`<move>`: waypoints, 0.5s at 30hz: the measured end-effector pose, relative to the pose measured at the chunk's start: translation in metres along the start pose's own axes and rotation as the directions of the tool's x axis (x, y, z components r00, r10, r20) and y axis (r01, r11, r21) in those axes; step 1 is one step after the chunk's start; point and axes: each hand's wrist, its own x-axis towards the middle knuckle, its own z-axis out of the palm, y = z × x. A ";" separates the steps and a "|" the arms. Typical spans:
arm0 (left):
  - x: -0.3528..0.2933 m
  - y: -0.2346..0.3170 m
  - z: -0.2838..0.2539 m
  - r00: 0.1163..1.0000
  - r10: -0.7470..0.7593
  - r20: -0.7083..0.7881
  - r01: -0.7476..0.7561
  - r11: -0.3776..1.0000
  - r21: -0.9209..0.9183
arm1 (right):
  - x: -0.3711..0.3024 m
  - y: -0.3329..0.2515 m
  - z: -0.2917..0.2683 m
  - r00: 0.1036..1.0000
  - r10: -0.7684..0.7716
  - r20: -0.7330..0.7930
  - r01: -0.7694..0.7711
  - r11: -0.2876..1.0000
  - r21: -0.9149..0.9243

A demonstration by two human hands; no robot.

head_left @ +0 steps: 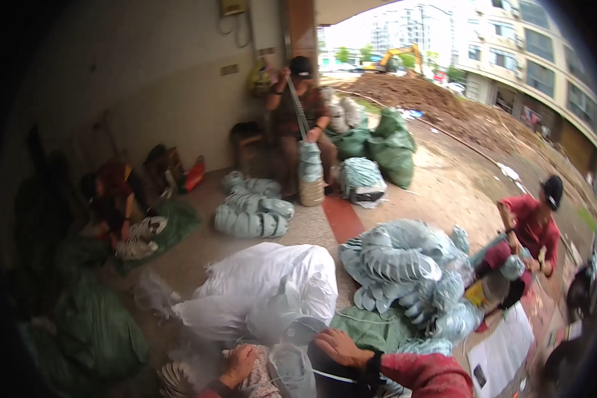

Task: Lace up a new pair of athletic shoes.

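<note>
The grey shoe upper (292, 370) is standing between the two hands, on the near side of the white sack (272, 275). In the head view, the sack's near edge is crowding the space ahead of the hands, while floor (312, 222) is opening out beyond its far edge. The upper is looking pale and blurred, with a curved rim; a darker grey piece (305, 330) is lying between it and the sack. The right hand (343, 349) is resting by the sack's near right corner, fingertips at the darker piece; whether they are gripping it, I cannot tell. The left hand (241, 363) is lying nearer than the sack, fingers bent over patterned cloth (259, 381); its grip I cannot tell either. A large heap of blue-grey uppers (404, 255) is blocking the way right of the sack. Coiled bundles (252, 219) are lying beyond the sack, and a dark green bag (106, 331) is slumping left of it. Beyond the sack, a seated person (302, 119) is steadying a tall stack (310, 172).
</note>
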 end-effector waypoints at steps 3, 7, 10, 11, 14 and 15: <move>0.027 0.029 0.008 0.976 -0.112 0.188 0.134 0.985 -0.108 | 0.002 0.077 0.058 0.969 0.243 0.036 -0.240 0.969 -0.065; 0.027 0.072 0.010 0.926 -0.139 0.350 0.221 0.953 -0.206 | 0.042 0.143 0.097 0.965 -0.147 0.215 0.167 0.983 -0.080; 0.032 0.091 0.032 0.901 -0.150 0.406 0.277 0.921 -0.273 | 0.052 0.139 0.115 0.943 0.138 0.303 -0.142 0.990 -0.011; 0.029 0.080 0.026 0.907 -0.171 0.384 0.301 0.902 -0.311 | 0.055 0.122 0.118 0.941 0.115 0.317 -0.123 0.992 0.004; 0.025 0.051 0.019 0.907 -0.232 0.350 0.357 0.865 -0.352 | 0.061 0.078 0.108 0.972 0.030 0.234 -0.027 1.000 -0.015; 0.027 0.051 0.019 0.917 -0.231 0.325 0.349 0.859 -0.375 | 0.061 0.071 0.098 0.968 -0.014 0.252 0.005 0.999 0.035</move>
